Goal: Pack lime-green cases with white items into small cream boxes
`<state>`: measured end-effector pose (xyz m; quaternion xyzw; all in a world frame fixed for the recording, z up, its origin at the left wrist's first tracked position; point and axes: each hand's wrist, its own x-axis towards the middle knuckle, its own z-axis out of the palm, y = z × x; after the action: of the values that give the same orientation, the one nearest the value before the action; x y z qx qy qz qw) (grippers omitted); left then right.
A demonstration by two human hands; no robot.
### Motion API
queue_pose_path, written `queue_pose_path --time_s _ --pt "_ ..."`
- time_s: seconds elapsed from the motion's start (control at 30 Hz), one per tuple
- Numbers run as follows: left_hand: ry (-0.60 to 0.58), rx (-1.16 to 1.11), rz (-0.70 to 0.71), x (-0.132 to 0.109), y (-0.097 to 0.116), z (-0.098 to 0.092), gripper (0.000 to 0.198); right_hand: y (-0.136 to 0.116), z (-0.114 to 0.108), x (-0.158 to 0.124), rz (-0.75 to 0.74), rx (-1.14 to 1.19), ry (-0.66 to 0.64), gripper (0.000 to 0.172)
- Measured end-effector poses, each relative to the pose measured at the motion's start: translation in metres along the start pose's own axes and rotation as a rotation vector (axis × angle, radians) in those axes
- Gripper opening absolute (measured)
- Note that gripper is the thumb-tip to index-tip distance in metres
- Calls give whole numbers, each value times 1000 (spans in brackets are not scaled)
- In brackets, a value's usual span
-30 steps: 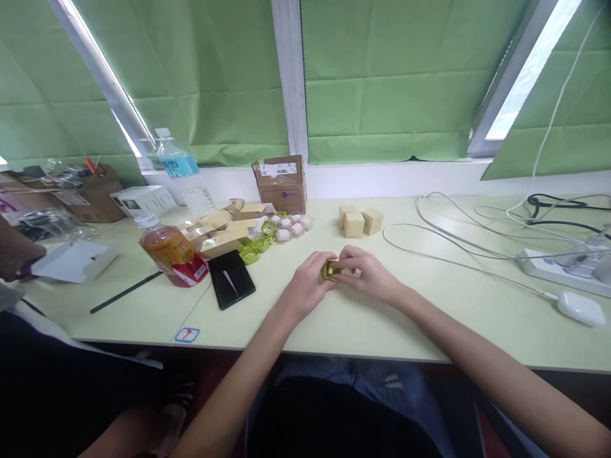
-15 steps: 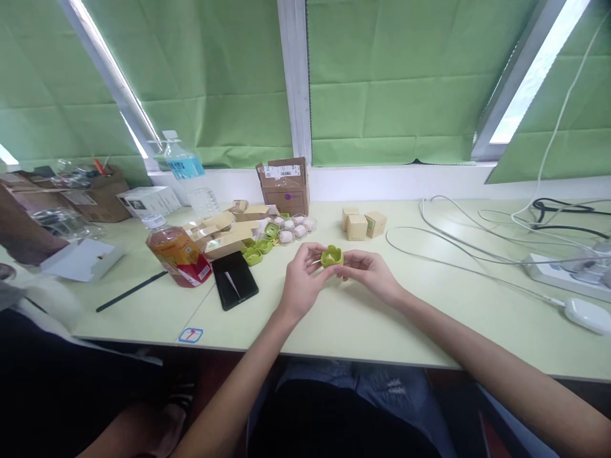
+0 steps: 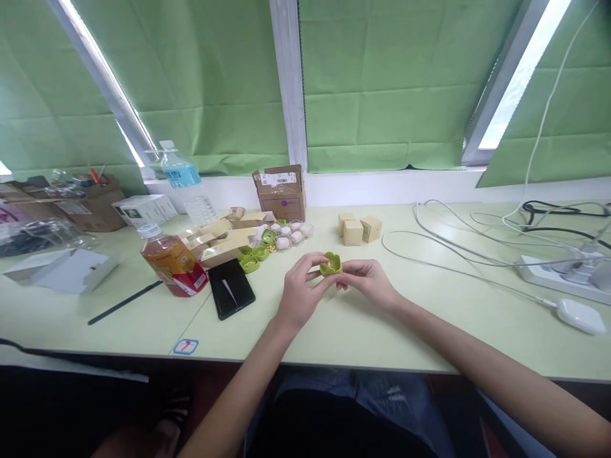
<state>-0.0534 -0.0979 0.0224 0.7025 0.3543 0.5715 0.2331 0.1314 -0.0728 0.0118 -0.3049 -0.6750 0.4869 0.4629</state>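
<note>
Between my hands, above the table, is a small green flower-shaped cup [image 3: 331,264] with petal-like edges, its hollow side turned up and towards me. The thumb and fingers of my left hand [image 3: 304,285] close on its left side. My right hand [image 3: 370,283] pinches it from the lower right; its fingertips are partly hidden behind the cup. Similar green cups [image 3: 249,263] lie further left, beside several pale pink rounded pieces in clear plastic [image 3: 296,238]. Beyond my hands stand three small tan boxes [image 3: 352,233].
To the left are a black phone [image 3: 233,299], a bottle of reddish drink [image 3: 172,264], a clear water bottle [image 3: 187,181] and opened tan boxes [image 3: 224,251]. A brown carton [image 3: 281,194] stands at the back. White cables run to a power strip [image 3: 563,277] and a white charger [image 3: 580,316] at right.
The green cup has tilted so its hollow side faces me more. Another person's arm and body at the far left have mostly left the view. The view has shifted slightly.
</note>
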Motion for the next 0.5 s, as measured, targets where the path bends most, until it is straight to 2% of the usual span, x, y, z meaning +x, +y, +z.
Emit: queue_pose_path --time_s 0.23,0.5 --pt "24 12 -14 -1 2 2 26 6 3 -7 -515 -693 137 37" --pt "54 32 -26 0 5 2 18 8 7 -5 -698 -1094 213 30"
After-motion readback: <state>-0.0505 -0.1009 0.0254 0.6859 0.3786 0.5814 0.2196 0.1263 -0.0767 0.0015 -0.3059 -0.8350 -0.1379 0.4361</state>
